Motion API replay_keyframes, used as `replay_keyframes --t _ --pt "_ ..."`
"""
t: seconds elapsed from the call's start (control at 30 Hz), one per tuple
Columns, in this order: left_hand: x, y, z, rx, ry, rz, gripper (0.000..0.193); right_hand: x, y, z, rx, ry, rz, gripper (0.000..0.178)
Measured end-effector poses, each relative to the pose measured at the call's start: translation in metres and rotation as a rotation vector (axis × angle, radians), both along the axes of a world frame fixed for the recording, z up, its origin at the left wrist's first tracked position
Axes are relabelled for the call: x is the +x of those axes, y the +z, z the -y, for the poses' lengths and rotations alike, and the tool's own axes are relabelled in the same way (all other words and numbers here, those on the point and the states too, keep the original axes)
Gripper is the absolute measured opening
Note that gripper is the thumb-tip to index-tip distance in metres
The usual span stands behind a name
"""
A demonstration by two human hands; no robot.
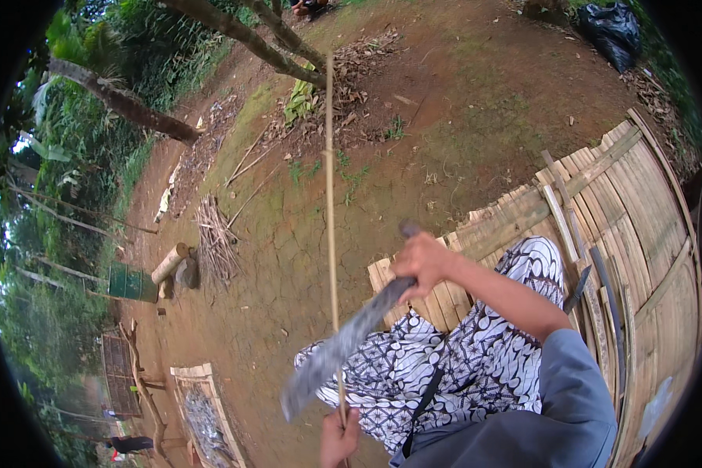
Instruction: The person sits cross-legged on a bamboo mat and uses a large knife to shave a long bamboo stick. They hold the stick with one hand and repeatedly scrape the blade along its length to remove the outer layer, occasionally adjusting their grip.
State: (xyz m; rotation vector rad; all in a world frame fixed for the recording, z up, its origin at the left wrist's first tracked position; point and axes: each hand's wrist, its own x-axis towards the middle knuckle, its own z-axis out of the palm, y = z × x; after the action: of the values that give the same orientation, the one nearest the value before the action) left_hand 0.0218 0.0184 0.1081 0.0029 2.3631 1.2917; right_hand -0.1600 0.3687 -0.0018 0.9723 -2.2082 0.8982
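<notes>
My right hand (423, 265) is closed round the dark handle of a machete. The broad grey machete blade (337, 349), a little blurred, slants down to the left across my patterned trousers. It crosses a long thin bamboo strip (331, 203); whether blade and strip touch, I cannot tell. Near the lower edge my left hand (340, 438) grips the strip's near end. From there the strip runs almost straight away from me over the bare ground, its far end by the tree trunks.
I sit on a bamboo slat platform (655, 203). On it to my right lie a dark curved blade (577, 290) and several loose strips. A stick bundle (214, 238), a cut log (170, 264) and a green drum (130, 282) stand left. A black plastic bag (610, 35) lies far right.
</notes>
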Motion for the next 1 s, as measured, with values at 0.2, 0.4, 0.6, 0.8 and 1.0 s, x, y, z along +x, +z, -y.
replay_keyframes --t 0.2,0.4,0.6,0.8,1.0 --pt "-0.027 0.012 -0.008 0.064 -0.006 -0.103 0.030 -0.009 -0.002 -0.019 -0.065 -0.166 0.038 0.047" --pt "-0.046 0.003 -0.028 0.160 0.094 0.009 0.033 0.015 -0.005 0.019 -0.053 -0.144 0.186 0.048" --pt "-0.034 -0.008 -0.044 0.228 0.119 0.148 0.031 0.004 -0.003 0.027 -0.072 -0.107 -0.059 0.057" --pt "-0.043 -0.003 -0.040 0.167 0.216 0.106 0.032 0.007 0.002 0.005 0.012 -0.323 0.198 0.056" --pt "-0.042 -0.019 -0.051 -0.017 0.000 0.022 0.035 0.023 0.020 0.037 -0.035 -0.018 -0.110 0.059"
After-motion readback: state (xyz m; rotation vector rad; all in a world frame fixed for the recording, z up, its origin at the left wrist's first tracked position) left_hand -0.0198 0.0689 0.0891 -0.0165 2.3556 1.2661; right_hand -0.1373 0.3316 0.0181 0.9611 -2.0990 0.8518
